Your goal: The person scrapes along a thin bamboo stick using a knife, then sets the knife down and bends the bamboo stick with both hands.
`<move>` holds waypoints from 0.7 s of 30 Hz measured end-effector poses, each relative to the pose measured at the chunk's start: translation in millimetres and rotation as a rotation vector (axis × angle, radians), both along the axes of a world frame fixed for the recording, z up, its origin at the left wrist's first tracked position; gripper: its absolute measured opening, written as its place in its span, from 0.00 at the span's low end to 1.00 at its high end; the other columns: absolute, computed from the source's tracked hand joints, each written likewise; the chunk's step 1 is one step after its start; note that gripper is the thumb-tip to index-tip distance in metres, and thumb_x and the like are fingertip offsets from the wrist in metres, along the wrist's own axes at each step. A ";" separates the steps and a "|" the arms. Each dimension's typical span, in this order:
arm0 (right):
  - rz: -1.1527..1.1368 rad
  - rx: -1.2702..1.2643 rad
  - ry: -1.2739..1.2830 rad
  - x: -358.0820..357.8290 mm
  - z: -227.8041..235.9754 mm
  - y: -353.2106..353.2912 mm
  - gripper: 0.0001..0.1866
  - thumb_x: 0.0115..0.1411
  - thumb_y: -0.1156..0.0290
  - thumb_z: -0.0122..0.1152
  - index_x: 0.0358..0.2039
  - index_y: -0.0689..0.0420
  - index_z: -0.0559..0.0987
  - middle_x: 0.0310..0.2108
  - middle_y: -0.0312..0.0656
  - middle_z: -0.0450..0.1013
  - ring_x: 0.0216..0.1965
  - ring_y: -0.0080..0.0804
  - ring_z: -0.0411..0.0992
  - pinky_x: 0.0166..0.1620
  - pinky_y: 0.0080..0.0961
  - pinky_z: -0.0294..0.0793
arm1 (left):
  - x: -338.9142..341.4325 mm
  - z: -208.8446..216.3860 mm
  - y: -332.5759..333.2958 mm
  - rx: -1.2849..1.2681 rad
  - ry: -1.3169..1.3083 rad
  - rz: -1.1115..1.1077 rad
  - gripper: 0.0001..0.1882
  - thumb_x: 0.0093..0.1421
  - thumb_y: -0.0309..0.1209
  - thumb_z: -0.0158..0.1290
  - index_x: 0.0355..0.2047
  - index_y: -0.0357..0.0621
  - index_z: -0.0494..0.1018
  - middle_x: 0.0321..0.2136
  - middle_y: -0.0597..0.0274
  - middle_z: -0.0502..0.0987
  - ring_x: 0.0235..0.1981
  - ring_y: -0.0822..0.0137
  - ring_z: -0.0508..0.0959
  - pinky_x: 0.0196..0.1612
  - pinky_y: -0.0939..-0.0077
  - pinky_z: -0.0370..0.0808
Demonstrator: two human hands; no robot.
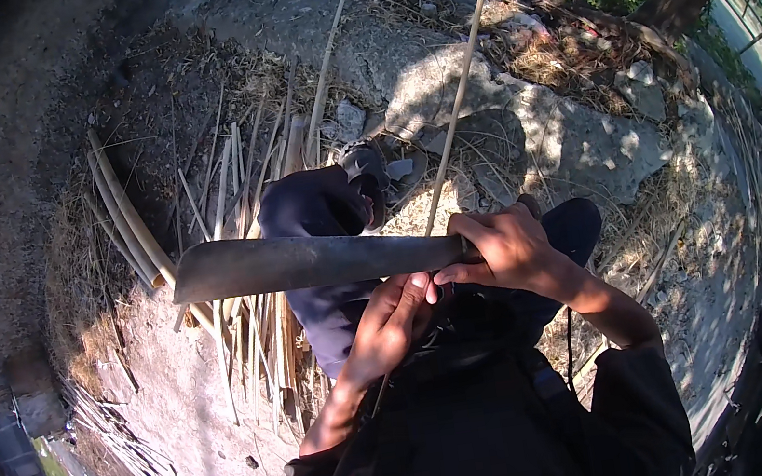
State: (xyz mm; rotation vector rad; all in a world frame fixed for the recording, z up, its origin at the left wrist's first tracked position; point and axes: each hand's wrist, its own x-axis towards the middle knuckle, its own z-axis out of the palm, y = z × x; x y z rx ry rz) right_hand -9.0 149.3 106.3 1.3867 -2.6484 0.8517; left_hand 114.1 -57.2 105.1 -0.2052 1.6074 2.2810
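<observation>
Site: dusty ground [205, 438] with a pale rock slab [571, 133] beyond the seated person's legs. A loose pile of cane strips [261, 352] lies to the left of the dark trousers [314, 213], partly hidden behind them; thicker round poles [127, 201] lie at its far left edge. A broad-bladed knife [306, 261] extends crosswise over the lap, tip to the left, passing above the trousers. One long thin strip [458, 96] runs from the upper right down to the blade; it is where the two hands meet, its stretch beneath them covered. Right hand [499, 246]: fingers closed around the knife's handle, thumb reaching toward the other hand. Left hand [392, 319]: thumb and forefinger pinched together just below the blade, apparently on the strip; exact contact not clear. Progress, judged from the layout: numerous narrow pieces are already in the pile, so much looks done; the held strip appears whole along its visible length, and the poles remain unsplit. Whether the blade edge touches the strip: cannot tell.
</observation>
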 end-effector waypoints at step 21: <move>-0.028 -0.033 -0.077 -5.8 10.8 0.4 0.36 0.63 0.33 0.63 0.42 0.59 0.81 0.22 0.43 0.80 0.23 0.44 0.81 0.27 0.38 0.79 | 8.2 6.8 15.6 -0.601 0.291 0.144 0.15 0.79 0.35 0.47 0.36 0.37 0.68 0.17 0.60 0.69 0.16 0.70 0.67 0.24 0.72 0.65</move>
